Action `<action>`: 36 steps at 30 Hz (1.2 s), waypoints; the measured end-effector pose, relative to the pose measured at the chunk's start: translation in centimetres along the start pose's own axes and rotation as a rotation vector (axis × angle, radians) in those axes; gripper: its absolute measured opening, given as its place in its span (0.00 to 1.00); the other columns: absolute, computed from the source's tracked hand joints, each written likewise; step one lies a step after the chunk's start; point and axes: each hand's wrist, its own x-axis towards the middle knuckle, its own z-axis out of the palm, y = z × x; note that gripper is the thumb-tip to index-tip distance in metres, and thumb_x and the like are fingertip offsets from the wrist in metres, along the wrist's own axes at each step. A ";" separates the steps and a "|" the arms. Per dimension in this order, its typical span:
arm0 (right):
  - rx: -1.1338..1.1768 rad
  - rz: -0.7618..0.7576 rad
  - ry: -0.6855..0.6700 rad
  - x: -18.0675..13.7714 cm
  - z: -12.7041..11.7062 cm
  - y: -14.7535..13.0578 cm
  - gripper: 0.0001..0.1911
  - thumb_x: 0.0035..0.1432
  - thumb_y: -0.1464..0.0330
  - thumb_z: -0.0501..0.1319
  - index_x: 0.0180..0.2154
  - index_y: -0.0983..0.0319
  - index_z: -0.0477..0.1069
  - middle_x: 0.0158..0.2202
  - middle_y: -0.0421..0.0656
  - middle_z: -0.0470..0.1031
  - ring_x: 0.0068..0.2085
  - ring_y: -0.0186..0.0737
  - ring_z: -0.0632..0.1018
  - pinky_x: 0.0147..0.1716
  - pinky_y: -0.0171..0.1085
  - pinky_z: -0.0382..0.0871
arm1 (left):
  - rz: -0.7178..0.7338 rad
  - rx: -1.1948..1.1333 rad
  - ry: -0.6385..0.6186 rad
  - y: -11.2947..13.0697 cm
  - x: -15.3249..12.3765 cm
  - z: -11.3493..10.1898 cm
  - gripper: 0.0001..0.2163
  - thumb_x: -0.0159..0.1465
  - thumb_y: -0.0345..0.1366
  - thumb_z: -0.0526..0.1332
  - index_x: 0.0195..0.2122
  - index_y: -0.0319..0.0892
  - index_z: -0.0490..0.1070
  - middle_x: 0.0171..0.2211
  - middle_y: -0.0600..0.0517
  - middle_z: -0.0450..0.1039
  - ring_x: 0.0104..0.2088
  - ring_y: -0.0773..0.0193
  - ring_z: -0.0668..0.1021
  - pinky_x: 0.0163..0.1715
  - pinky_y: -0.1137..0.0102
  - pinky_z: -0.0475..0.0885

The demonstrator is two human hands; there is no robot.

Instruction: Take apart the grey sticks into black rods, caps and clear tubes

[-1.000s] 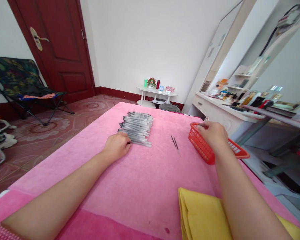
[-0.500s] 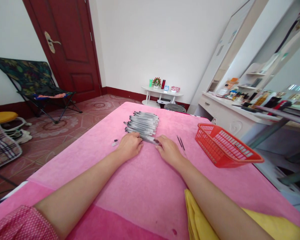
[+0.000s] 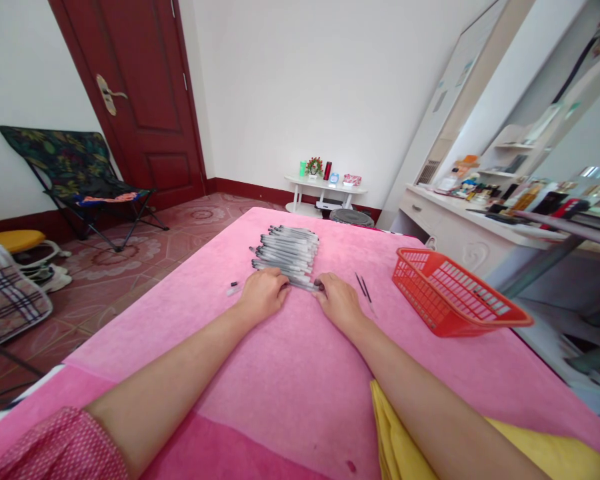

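Several clear-barrelled pens (image 3: 289,248) with dark ends lie side by side in a stack on the pink cloth (image 3: 280,373). At the near edge of the stack, one pen (image 3: 303,285) spans the gap between my hands. My left hand (image 3: 264,293) is closed over its left end, fingers curled and partly hidden. My right hand (image 3: 338,300) pinches the right end, where a dark tip shows by the thumb. Left of my left hand lie a small black piece (image 3: 234,284) and a pale cap-like piece (image 3: 233,291). Two thin dark refills (image 3: 365,287) rest right of my right hand.
A red plastic basket (image 3: 455,300) stands on the table's right side. Folded yellow cloth (image 3: 400,433) lies under my right forearm. Beyond are a low white shelf (image 3: 325,183), a dressing table (image 3: 460,220) with bottles, and a folding chair (image 3: 75,173).
The view has shifted slightly, so everything sits a little lower and to the right. My hands stay at the near edge of the stack, with nothing let go.
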 end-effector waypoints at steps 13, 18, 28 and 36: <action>0.228 0.089 0.222 -0.1 -2.8 5.1 0.13 0.57 0.67 0.49 0.25 0.62 0.68 0.25 0.41 0.70 0.29 0.36 0.70 0.27 0.32 0.58 | 0.017 -0.004 0.041 -0.8 -0.4 0.3 0.09 0.58 0.40 0.57 0.27 0.42 0.72 0.28 0.49 0.70 0.33 0.60 0.71 0.33 0.68 0.62; 0.486 0.258 0.209 0.1 -2.2 5.8 0.19 0.57 0.61 0.48 0.19 0.63 0.64 0.15 0.39 0.64 0.19 0.33 0.66 0.20 0.31 0.56 | 0.053 -0.002 0.131 0.1 -0.4 -0.6 0.12 0.58 0.45 0.56 0.26 0.41 0.69 0.27 0.49 0.69 0.32 0.60 0.70 0.32 0.67 0.62; 1.188 0.434 -0.153 -0.2 -2.0 -1.0 0.16 0.51 0.58 0.55 0.24 0.65 0.66 0.15 0.37 0.65 0.13 0.27 0.65 0.12 0.28 0.53 | 0.324 0.062 0.341 1.2 -0.3 -1.4 0.11 0.64 0.34 0.51 0.44 0.44 0.69 0.35 0.49 0.72 0.37 0.62 0.69 0.35 0.66 0.58; 1.173 0.385 -0.311 -0.9 -3.0 -1.8 0.17 0.47 0.57 0.60 0.20 0.64 0.63 0.13 0.34 0.61 0.12 0.24 0.56 0.11 0.28 0.46 | 0.369 0.084 0.240 1.3 -0.5 -1.4 0.12 0.63 0.30 0.50 0.45 0.42 0.68 0.33 0.48 0.70 0.35 0.62 0.68 0.35 0.66 0.59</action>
